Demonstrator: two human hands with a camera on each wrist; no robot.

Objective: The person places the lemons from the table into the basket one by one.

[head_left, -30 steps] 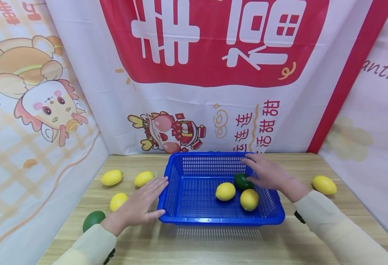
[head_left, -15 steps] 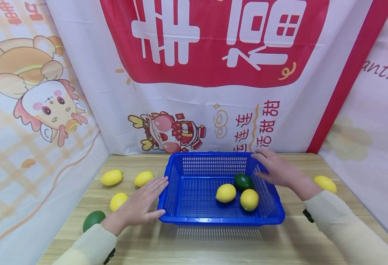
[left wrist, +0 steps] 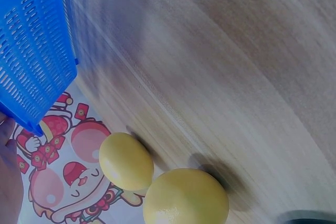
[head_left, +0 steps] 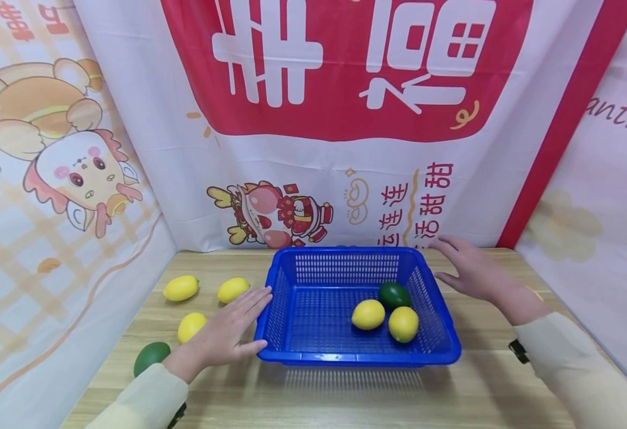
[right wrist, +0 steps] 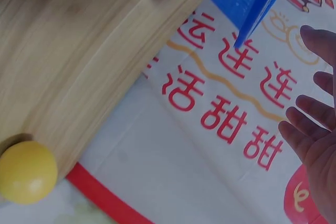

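"What is your blue basket [head_left: 340,357] carrying?"

"It is sitting on the wooden table [head_left: 227,411], with three fruits lying toward its right end: a dark green fruit [head_left: 395,295] at the back, a yellow lemon [head_left: 368,314] and a second lemon [head_left: 403,325] in front. They are lying close together; whether they are touching, I cannot tell."

"And what are your hands doing?"

"My left hand [head_left: 230,328] is resting on the basket's left rim, its fingers stretching straight and its thumb standing apart from them. My right hand [head_left: 471,271] is hovering just outside the back right corner, thumb and fingers standing apart."

"Is any fruit lying outside?"

"Yes. Three loose lemons [head_left: 181,288] and a loose green fruit [head_left: 150,356] are lying to my left, the green one nearest me. One far lemon [right wrist: 27,172] is mostly hiding behind my right arm [head_left: 565,357] in the head view, but is showing plainly in the right wrist view."
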